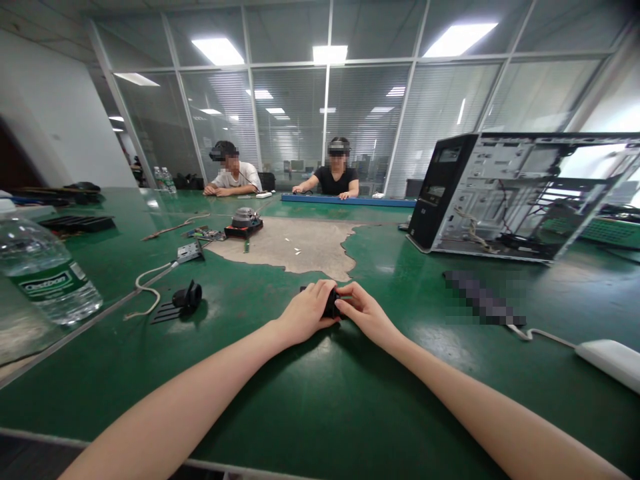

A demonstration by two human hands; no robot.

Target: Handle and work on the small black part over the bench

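Both hands meet over the green tabletop (280, 387) around a small black part (331, 305), which they mostly cover, so its kind cannot be made out. My left hand (311, 308) is wrapped over its left side, fingers closed on top and thumb beneath. From the right, my right hand (361, 308) pinches its edge between thumb and fingers. Off to the left lies a black slotted plastic piece with a round collar (185, 301), apart from both hands. A metal bracket (190, 251) with a pale cable (150, 287) rests beyond it.
An open computer case (450, 200) stands at the right. A water bottle (50, 280) is at the left edge. A cooler fan (245, 221) and circuit board (206, 233) sit ahead. A white power strip (610, 363) lies right. Two people (235, 177) sit across the table.
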